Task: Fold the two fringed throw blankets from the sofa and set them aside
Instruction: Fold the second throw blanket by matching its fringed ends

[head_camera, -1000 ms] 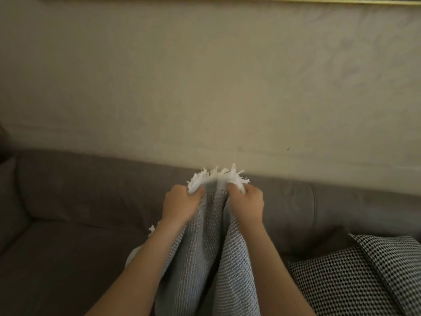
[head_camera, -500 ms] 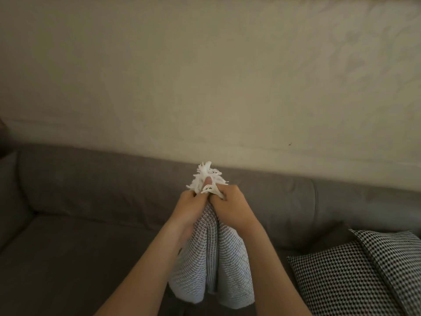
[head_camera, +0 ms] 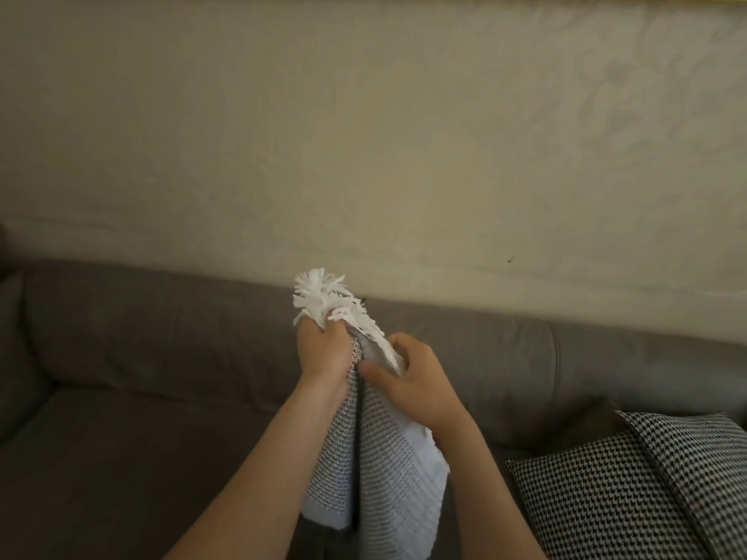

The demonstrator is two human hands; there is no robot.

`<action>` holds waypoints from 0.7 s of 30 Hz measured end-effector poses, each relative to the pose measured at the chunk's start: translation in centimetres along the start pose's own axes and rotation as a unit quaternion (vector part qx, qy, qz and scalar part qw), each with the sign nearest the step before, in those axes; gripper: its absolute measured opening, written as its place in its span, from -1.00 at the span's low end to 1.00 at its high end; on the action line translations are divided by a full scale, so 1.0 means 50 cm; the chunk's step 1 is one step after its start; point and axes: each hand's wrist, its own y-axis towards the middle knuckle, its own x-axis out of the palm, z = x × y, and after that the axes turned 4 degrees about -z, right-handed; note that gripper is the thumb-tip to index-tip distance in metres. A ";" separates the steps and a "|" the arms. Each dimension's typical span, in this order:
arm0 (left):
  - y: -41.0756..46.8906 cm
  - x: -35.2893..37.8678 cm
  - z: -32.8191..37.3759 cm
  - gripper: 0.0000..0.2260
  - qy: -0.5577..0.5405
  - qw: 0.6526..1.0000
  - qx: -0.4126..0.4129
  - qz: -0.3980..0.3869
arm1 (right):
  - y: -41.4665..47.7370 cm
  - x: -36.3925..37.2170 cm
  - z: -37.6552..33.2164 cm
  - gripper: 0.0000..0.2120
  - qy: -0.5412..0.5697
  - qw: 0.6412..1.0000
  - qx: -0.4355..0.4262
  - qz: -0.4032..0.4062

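So you've got the blanket (head_camera: 380, 478) up in the air right in front of the sofa (head_camera: 141, 398), roughly level with its backrest, and it's hanging down in two long folded panels. Your left hand (head_camera: 323, 353) is clamped in a fist around the gathered top, with the white fringe (head_camera: 323, 301) sticking out above your knuckles. Makes sense to me: pinching both fringed ends in one fist keeps them lined up so the fold stays even. Your right hand (head_camera: 412, 381) sits just beside it, a bit lower, fingers loosely curled against the right panel with the thumb pressed on the cloth. Looks more like a light hold or a smoothing touch than a real grip, tbh.

My guess is you're partway through folding this one. I can only see one blanket here, so no idea where the second is.

Room-wise you're fine. The sofa seat to the left of the blanket is bare, lots of space to lay it down. To the right there's a black-and-white checked cushion (head_camera: 630, 499) on the seat, near the hanging edge but not touching. The bottom hem hangs free above the seat, though the lower edge of the view cuts part of it off.
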 end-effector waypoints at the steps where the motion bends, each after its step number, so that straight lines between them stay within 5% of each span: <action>1: 0.005 -0.002 0.002 -0.71 0.013 1.000 0.007 0.004 | 0.000 0.000 0.013 -0.70 0.015 1.000 0.008 -0.017; 5: 0.010 -0.011 0.006 -0.67 0.109 0.993 0.032 -0.008 | 0.005 0.003 0.047 -0.63 0.074 0.996 0.031 -0.047; 10: 0.009 -0.036 0.028 -0.64 0.206 0.976 0.043 -0.050 | 0.014 0.026 0.054 -0.83 0.024 0.993 0.001 0.117; 17: 0.035 -0.043 0.048 -0.66 0.159 0.985 0.008 -0.074 | -0.004 0.075 0.030 -0.55 -0.020 0.972 -0.096 0.212; 21: 0.034 -0.034 0.057 -0.64 0.027 0.998 -0.026 -0.050 | -0.017 0.097 0.039 -0.72 -0.185 0.938 -0.185 0.228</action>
